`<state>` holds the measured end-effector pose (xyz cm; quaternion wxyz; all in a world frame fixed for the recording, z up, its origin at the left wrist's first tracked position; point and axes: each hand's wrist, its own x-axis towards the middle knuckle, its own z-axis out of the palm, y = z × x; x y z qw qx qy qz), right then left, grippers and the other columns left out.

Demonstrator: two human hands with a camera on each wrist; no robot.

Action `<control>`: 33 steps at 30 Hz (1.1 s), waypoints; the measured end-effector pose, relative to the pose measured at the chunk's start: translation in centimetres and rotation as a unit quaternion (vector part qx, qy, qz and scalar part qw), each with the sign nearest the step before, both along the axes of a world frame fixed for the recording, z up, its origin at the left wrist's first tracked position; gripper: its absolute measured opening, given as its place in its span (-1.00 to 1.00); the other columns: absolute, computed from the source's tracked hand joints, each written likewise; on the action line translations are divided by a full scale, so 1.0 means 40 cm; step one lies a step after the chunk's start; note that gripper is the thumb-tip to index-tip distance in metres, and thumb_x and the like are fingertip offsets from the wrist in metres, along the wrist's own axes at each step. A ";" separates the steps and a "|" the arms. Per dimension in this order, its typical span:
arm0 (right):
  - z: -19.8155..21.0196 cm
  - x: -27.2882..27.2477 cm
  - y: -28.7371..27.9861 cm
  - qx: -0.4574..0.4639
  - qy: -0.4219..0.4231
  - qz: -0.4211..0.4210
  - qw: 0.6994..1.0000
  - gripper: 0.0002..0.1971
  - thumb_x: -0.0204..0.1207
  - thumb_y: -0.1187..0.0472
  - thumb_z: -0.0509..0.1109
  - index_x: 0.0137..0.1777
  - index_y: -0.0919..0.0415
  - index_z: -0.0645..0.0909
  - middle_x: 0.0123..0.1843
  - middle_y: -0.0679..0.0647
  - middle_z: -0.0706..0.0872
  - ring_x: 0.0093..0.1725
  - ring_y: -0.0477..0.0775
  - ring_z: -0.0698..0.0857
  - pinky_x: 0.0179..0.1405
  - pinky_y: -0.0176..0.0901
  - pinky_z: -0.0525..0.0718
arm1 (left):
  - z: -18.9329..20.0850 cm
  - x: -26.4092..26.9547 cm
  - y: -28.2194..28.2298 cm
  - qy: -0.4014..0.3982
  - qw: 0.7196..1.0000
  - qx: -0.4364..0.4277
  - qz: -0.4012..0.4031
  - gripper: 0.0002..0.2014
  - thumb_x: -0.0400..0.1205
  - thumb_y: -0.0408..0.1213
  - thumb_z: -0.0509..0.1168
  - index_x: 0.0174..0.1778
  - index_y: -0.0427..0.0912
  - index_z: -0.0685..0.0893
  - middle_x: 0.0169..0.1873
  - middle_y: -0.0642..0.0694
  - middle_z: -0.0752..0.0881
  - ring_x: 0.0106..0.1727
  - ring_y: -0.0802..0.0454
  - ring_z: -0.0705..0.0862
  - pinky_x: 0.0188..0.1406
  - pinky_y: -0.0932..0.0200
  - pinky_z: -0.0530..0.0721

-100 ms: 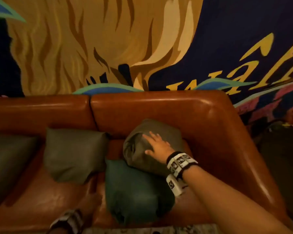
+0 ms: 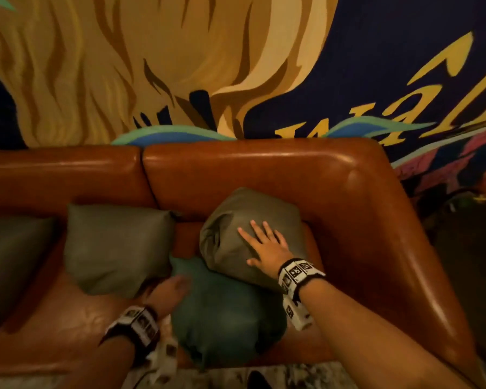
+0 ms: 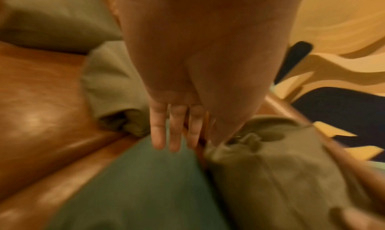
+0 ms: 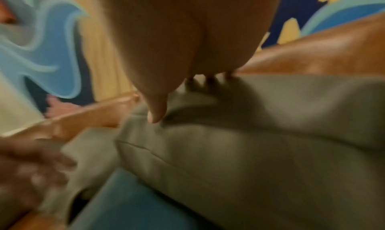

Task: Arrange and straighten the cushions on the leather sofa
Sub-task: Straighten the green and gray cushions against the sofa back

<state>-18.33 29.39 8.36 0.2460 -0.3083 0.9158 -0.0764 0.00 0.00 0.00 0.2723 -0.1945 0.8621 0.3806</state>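
A brown leather sofa fills the head view. In its right corner an olive cushion leans on the backrest, and my right hand lies flat on it with fingers spread. This olive cushion fills the right wrist view under my right hand. Below it a teal cushion lies on the seat; my left hand reaches its left edge with straight fingers. The left wrist view shows my left hand above the teal cushion.
Another olive cushion rests against the backrest to the left, and a darker cushion sits at the far left. The sofa's right armrest borders the corner. A painted mural wall rises behind.
My left hand has come forward from the bottom edge to the teal cushion. My right hand stays flat on the olive cushion.
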 end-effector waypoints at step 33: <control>-0.227 0.137 0.208 -0.030 0.079 -0.121 0.989 -0.72 0.39 0.04 0.19 -0.16 -0.04 0.76 -0.16 -0.06 0.73 -0.16 0.06 0.77 -0.13 -0.01 0.28 | -0.121 -0.236 0.151 -0.077 0.989 -0.108 0.072 -0.26 0.67 -0.11 0.38 0.74 0.05 0.19 0.72 -0.33 0.14 0.71 -0.39 0.20 0.67 -0.32 0.27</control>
